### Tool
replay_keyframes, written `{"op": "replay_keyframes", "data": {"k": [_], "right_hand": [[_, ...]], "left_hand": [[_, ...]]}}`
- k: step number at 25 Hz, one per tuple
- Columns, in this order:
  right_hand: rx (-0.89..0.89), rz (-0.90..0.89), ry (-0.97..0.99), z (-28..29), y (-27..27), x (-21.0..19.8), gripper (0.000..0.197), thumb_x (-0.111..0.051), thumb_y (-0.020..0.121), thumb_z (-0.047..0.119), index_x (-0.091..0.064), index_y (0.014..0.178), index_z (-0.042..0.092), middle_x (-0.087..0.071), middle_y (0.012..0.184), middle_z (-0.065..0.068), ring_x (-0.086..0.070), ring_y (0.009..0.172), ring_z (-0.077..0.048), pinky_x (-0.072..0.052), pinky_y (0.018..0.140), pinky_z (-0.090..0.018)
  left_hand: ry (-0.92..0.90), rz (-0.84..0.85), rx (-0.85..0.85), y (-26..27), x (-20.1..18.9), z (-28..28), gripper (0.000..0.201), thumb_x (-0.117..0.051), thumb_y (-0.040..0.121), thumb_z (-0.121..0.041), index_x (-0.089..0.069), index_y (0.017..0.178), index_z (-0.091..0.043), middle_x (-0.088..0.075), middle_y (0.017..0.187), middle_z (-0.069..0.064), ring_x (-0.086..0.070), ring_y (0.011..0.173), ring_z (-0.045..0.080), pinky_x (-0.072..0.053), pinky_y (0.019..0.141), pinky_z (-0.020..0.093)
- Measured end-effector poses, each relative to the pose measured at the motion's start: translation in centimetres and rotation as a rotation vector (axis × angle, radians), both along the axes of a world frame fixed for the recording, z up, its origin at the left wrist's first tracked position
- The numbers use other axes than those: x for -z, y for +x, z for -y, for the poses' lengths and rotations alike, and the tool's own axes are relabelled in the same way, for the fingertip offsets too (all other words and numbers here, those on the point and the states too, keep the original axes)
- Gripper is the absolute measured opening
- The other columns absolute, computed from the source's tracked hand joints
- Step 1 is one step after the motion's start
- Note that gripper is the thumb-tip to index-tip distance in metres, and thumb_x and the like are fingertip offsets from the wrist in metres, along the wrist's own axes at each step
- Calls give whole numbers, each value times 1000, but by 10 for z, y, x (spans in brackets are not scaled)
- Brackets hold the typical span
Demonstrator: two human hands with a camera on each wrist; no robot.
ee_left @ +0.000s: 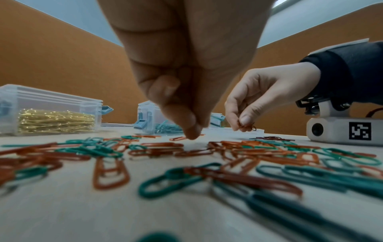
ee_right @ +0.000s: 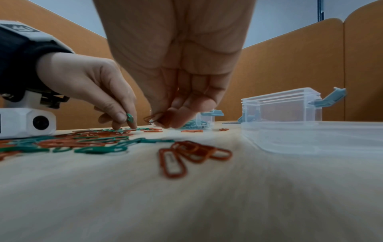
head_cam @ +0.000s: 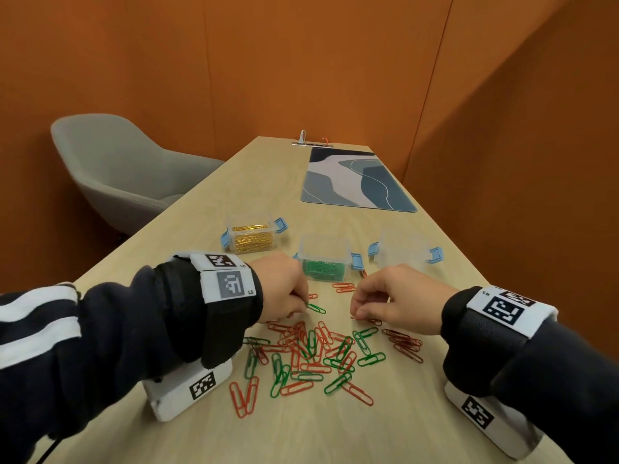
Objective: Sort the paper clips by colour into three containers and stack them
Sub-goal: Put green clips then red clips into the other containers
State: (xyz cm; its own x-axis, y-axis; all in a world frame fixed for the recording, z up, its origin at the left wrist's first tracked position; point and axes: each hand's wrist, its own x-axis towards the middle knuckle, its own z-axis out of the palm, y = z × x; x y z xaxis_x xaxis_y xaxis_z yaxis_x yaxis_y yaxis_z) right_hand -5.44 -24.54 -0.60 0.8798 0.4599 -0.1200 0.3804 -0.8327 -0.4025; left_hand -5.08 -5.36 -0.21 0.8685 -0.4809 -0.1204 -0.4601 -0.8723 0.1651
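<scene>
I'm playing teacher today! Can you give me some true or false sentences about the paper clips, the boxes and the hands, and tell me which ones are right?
1. The left hand pinches a green clip. True.
2. The right hand is empty. False: it pinches red clips.
3. The gold clips sit in a clear box. True.
4. The box with green clips is stacked on the gold one. False: they stand apart on the table.
5. The rightmost box is full of red clips. False: it looks empty.
</scene>
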Motion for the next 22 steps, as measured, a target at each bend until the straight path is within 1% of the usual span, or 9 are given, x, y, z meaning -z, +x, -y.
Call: {"op": "replay_keyframes", "data": {"k": [2, 5, 7, 10, 12, 14, 18, 21, 22], "right_hand": [[11, 17, 3, 0, -1, -1, 17, -53, 92, 16, -68, 98, 20, -62, 81, 17, -56, 73, 2, -44, 73, -10], [30, 51, -8, 1, -1, 0, 22, -43, 94, 11, -62, 92, 22, -51, 74, 19, -50, 66, 3, -39, 65, -7], [37, 63, -22, 1, 0, 0, 25, -38, 91, 6, -58, 87, 21, -50, 74, 16, -47, 66, 1, -35, 60, -6], [49, 60, -47, 3, 0, 0, 27, -34, 90, 5, -54, 83, 22, -49, 75, 11, -43, 68, -3, -33, 60, -11], [56, 44, -36, 3, 0, 1, 31, -33, 90, 4, -54, 80, 25, -51, 77, 8, -44, 67, -5, -35, 61, -14], [65, 37, -10, 3, 1, 2, 34, -33, 90, 2, -55, 81, 26, -52, 77, 9, -46, 67, -1, -36, 61, -10], [65, 108, -3, 5, 1, 1, 23, -48, 92, 12, -66, 92, 27, -57, 82, 16, -50, 72, 3, -35, 61, -3], [53, 67, -10, 5, -5, -2, 4, -67, 83, 30, -69, 85, 32, -59, 77, 16, -52, 71, 0, -37, 58, -7], [54, 45, -19, 4, -7, -2, 5, -71, 79, 35, -69, 82, 32, -61, 76, 15, -52, 70, -1, -37, 58, -9]], "left_hand": [[38, 55, -10, 1, 1, 0, 26, -53, 91, -24, -68, 111, -14, -69, 107, -1, -61, 96, 13, -45, 85, 20], [64, 93, 33, -3, 2, 4, 32, -58, 88, -34, -61, 117, -20, -60, 104, -4, -55, 91, 13, -45, 85, 24], [2, 72, 185, -9, 2, 12, 32, -59, 87, -38, -62, 115, -24, -55, 99, -5, -47, 82, 8, -44, 79, 23], [-46, 25, 354, -16, 4, 31, 30, -60, 86, -38, -68, 110, -22, -61, 99, -2, -47, 79, 6, -38, 66, 15], [-13, 16, 309, -15, 5, 39, 27, -63, 85, -32, -69, 108, -19, -66, 102, -1, -56, 87, 12, -42, 69, 16], [-9, -3, 234, -11, 7, 40, 26, -64, 85, -23, -69, 110, -17, -68, 105, -1, -61, 95, 15, -46, 78, 21], [-20, -3, 171, -11, 9, 34, 27, -63, 84, -20, -66, 111, -18, -68, 104, -2, -56, 84, 8, -42, 74, 17], [-41, -32, 142, -12, 9, 28, 19, -63, 83, -20, -70, 101, -17, -66, 90, -4, -52, 76, 6, -42, 70, 16], [-44, -42, 133, -12, 9, 26, 17, -62, 84, -21, -70, 99, -17, -62, 84, -5, -51, 74, 6, -42, 69, 16]]}}
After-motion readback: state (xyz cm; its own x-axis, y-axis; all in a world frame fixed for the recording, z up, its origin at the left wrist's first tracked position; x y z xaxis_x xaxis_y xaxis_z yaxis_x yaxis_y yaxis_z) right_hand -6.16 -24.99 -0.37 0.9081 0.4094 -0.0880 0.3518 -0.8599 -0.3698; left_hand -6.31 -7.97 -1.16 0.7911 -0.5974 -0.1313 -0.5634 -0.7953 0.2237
